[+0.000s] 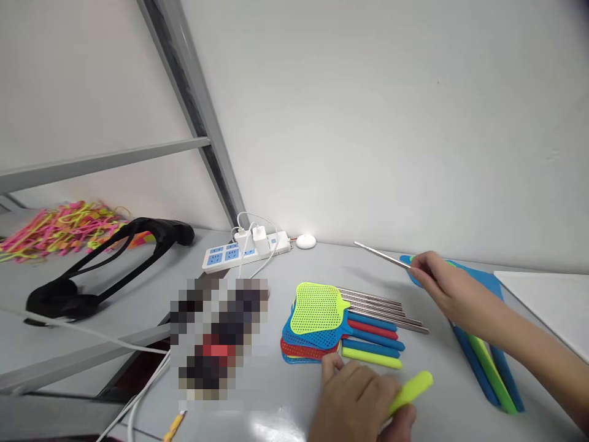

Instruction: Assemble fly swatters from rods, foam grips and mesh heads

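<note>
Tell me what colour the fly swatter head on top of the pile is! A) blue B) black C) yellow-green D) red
C: the top swatter head in the stack is yellow-green, with blue and red ones peeking out beneath it, just beyond the left hand, which holds a yellow-green handle.

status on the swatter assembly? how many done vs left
Done: cannot tell; no finished swatter is clearly in view. In hand: left hand holds a yellow-green plastic handle grip; right hand pinches a thin metal rod. Left: a stack of mesh swatter heads, several loose metal rods and coloured grips on the grey table.
</note>
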Motion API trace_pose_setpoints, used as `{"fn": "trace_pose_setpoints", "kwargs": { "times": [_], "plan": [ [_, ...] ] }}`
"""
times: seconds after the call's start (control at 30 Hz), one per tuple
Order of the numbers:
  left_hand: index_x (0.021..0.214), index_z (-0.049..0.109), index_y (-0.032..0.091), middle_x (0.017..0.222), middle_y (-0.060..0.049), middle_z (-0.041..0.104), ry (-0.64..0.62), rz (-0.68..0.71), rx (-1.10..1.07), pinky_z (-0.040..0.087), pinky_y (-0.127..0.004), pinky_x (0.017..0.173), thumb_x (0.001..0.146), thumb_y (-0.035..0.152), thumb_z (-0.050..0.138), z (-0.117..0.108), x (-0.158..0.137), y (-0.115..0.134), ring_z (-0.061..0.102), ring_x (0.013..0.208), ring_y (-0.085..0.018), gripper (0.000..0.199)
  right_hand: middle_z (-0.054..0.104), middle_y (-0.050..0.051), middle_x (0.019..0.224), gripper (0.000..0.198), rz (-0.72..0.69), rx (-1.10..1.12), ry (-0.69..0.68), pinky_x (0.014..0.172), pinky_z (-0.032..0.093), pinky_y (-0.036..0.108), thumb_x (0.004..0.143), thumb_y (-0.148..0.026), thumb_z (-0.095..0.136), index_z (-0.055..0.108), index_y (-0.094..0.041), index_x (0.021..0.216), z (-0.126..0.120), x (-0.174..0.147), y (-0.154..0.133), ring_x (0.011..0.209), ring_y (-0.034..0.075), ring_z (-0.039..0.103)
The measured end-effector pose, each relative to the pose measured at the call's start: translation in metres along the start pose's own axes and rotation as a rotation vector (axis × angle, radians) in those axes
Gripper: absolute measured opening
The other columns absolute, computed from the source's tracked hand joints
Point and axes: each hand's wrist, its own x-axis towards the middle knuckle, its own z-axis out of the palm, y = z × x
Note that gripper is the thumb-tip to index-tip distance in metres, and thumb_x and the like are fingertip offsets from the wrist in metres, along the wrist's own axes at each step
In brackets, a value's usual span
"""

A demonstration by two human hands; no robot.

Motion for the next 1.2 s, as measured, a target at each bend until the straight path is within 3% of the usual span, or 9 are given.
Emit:
{"fn": "trace_pose_setpoints", "kwargs": {
  "times": [0.1,0.23,0.4,0.5,0.63,0.7,0.83,1.0,1.2],
  "plan": [
    [0.093,0.061,0.024,0.072,0.001,0.067,-0.064,-0.098,-0.049,0.035,-0.033,0.072,0.089,0.027,0.054,-0.012,0.005,0.005,0.059,0.064,-0.016,0.008,0.046,-0.003,0.070,0.032,0.064,0.438,0.109,0.057,0.034,0.029,0.096,-0.057,0.041,0.050,-0.026,0.091,-0.004,-0.029,-0.008,0.062,0.015,0.041],
    [0.109,0.061,0.027,0.082,-0.001,0.069,-0.075,-0.167,-0.100,0.040,-0.030,0.067,0.091,0.021,0.055,-0.026,0.010,0.009,0.060,0.070,-0.017,0.020,0.024,-0.006,0.060,0.039,0.079,1.074,0.013,0.055,0.032,0.028,0.095,-0.054,0.046,0.042,-0.023,0.070,0.007,-0.061,-0.014,0.055,0.012,0.024],
    [0.109,0.061,0.026,0.083,-0.001,0.069,0.011,-0.190,-0.136,0.047,-0.028,0.067,0.088,0.018,0.060,-0.028,0.011,0.012,0.061,0.071,-0.016,0.023,0.017,-0.008,0.054,0.042,0.146,1.430,-0.070,0.053,0.032,0.028,0.097,-0.052,0.043,0.041,-0.023,0.067,0.032,-0.078,-0.013,0.050,0.012,0.013],
    [0.101,0.062,0.024,0.078,-0.001,0.068,0.034,-0.185,-0.143,0.047,-0.026,0.065,0.085,0.013,0.063,-0.029,0.012,0.013,0.060,0.069,-0.015,0.019,0.028,-0.006,0.055,0.042,0.173,1.446,-0.077,0.057,0.036,0.030,0.097,-0.054,0.039,0.046,-0.023,0.070,0.042,-0.082,-0.014,0.051,0.013,0.023],
    [0.097,0.063,0.022,0.071,0.000,0.063,-0.059,-0.136,-0.120,0.044,-0.026,0.061,0.084,0.013,0.064,-0.034,0.013,0.014,0.055,0.063,-0.014,0.015,0.046,0.001,0.068,0.046,0.064,1.257,-0.067,0.065,0.039,0.033,0.095,-0.058,0.036,0.053,-0.023,0.071,0.051,-0.090,-0.015,0.066,0.018,0.044],
    [0.087,0.060,0.021,0.067,0.000,0.059,-0.149,-0.143,-0.137,0.041,-0.026,0.059,0.088,0.021,0.060,-0.036,0.014,0.015,0.052,0.061,-0.014,0.002,0.046,0.001,0.067,0.048,0.060,1.110,-0.093,0.062,0.037,0.031,0.095,-0.059,0.035,0.055,-0.023,0.071,0.054,-0.096,-0.014,0.065,0.018,0.044],
    [0.068,0.039,0.021,0.062,0.001,0.047,-0.261,-0.143,-0.111,0.035,-0.028,0.057,0.094,0.022,0.043,-0.038,0.015,0.018,0.045,0.059,-0.014,0.026,0.035,-0.004,0.059,0.042,0.079,0.950,-0.151,0.051,0.027,0.026,0.095,-0.058,0.040,0.056,-0.023,0.078,0.057,-0.111,-0.016,0.055,0.013,0.031],
    [0.075,0.039,0.022,0.068,0.001,0.052,-0.408,-0.154,-0.017,0.036,-0.027,0.057,0.096,0.020,0.037,-0.034,0.015,0.018,0.048,0.060,-0.014,0.021,0.044,-0.003,0.063,0.031,-0.040,1.046,-0.085,0.049,0.033,0.023,0.092,-0.051,0.053,0.059,-0.022,0.083,0.052,-0.116,-0.026,0.054,0.011,0.039],
    [0.076,0.040,0.023,0.063,0.005,0.055,-0.458,-0.155,0.094,0.036,-0.024,0.052,0.096,0.022,0.043,-0.028,0.012,0.017,0.050,0.054,-0.013,0.020,0.059,0.001,0.074,0.018,-0.122,1.184,-0.114,0.056,0.047,0.024,0.089,-0.040,0.063,0.066,-0.023,0.091,0.047,-0.113,-0.031,0.061,0.012,0.055]
  ]
}}
